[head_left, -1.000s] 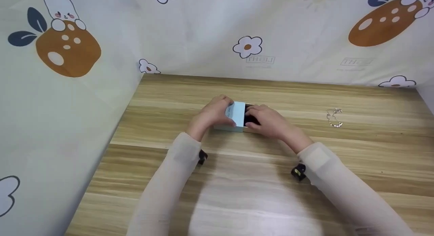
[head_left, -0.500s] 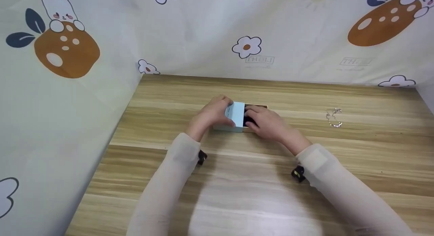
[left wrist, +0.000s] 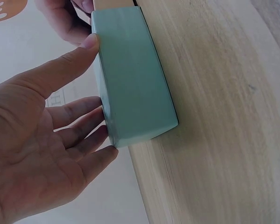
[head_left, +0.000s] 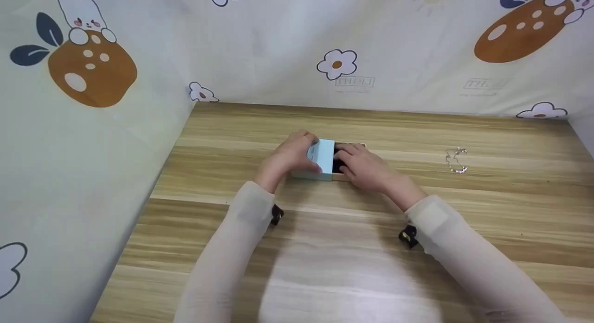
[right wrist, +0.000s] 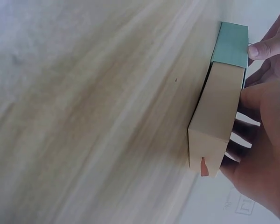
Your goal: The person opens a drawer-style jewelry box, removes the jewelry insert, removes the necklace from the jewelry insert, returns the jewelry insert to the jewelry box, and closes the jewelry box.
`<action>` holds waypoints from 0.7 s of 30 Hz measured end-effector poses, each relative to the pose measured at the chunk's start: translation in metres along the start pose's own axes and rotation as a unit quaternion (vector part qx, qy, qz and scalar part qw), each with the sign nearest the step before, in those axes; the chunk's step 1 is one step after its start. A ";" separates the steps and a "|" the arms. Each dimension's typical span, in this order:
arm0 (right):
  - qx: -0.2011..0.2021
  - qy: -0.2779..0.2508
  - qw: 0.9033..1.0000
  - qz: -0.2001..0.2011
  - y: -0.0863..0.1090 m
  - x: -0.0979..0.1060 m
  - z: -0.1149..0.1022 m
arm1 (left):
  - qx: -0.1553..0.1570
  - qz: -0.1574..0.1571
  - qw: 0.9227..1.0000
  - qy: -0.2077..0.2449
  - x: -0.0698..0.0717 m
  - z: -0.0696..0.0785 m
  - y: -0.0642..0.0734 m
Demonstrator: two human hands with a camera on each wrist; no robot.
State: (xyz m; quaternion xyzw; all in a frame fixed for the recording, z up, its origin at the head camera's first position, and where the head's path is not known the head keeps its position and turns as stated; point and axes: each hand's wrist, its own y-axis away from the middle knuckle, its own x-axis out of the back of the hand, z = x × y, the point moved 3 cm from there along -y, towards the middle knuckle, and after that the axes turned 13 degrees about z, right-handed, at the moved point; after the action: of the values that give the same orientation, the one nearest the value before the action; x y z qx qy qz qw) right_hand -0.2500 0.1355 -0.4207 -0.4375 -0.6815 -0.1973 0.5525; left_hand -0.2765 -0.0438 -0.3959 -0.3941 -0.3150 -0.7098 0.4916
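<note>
A light blue box sleeve lies on the table, with its beige inner drawer pulled partway out to the right. My left hand grips the sleeve across its width, the thumb on the near edge and the fingers over the far side. Inside the drawer is a dark lining. My right hand reaches down into the drawer with bent fingers; their tips are hidden, so what they touch there is unclear. On the drawer's end hangs a small ribbon tab.
A thin silver chain, like a necklace or bracelet, lies loose on the wooden table to the right of the box. A white patterned cloth hangs behind and along the left. Small black cameras sit at both wrists.
The right hand has shifted slightly leftward inside the drawer, showing more of the drawer's right end. The left hand and sleeve stay where they were.
</note>
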 end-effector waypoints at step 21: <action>-0.080 -0.016 0.996 0.038 0.020 0.032 0.039 | 0.014 -0.001 1.000 0.006 0.000 0.000 0.002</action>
State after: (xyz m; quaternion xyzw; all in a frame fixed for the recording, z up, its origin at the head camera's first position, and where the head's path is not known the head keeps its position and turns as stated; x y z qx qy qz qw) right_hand -0.2567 0.1875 -0.4079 -0.5087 -0.6552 -0.2234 0.5120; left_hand -0.2751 -0.0448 -0.3958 -0.3825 -0.3218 -0.7082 0.4986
